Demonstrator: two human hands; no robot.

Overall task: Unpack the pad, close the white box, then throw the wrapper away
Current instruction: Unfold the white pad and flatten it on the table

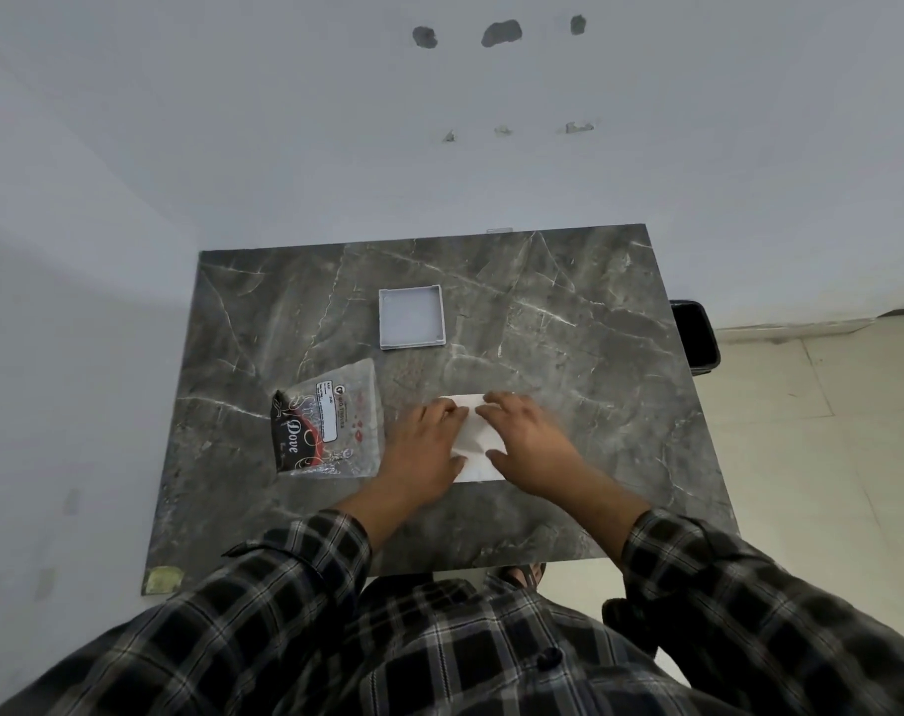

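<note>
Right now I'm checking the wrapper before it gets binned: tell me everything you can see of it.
The wrapper is a flat, crinkly clear-plastic bag with a black-and-red printed panel reading "Dove" and a white label. It lies on the grey marble-look table, left of the left hand, nearer than the open white box. Neither hand touches it.

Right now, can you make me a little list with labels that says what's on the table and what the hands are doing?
table: dark grey marble-look tabletop
box: small square white box, open, far middle of the table
wrapper: clear plastic wrapper with black and red print, lying flat, left of the hands
pad: flat white pad, under both hands
left hand: left hand flat on the pad
right hand: right hand flat on the pad
bin: black bin on the floor, past the table's right edge
</note>
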